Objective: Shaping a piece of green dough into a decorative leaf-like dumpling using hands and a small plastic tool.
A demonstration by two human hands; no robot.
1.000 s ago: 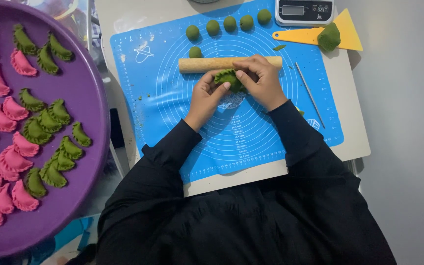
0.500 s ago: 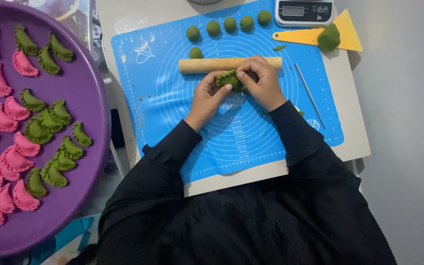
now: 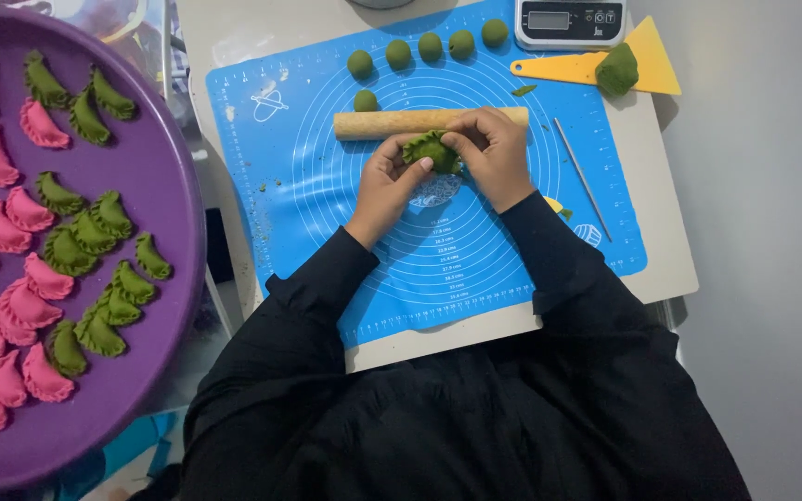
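Surroundings: blue silicone pastry mat (image 3: 475, 269) lay on the pale surface (image 3: 670, 269); wooden rolling pin (image 3: 392, 123) lay just beyond the hands, touching the right fingers.
Dough: six small green dough balls (image 3: 398, 53) sat past the pin; larger green dough lump (image 3: 616, 70) rested on a yellow plastic scraper (image 3: 605, 65) beside a grey kitchen scale (image 3: 568, 20).
Other items: thin metal skewer (image 3: 583, 179) lay right of the hands; round purple tray (image 3: 155, 199) at left carried pink and green crimped dumplings (image 3: 95, 232).
Work piece: green pleated dumpling (image 3: 431, 151) was held just above the mat, near its middle.
Left hand (image 3: 384, 183): thumb and fingers pinched shut on the dumpling's left edge.
Right hand (image 3: 494, 153): grip curled closed over its right side.
Sleeves: black, angled inward.
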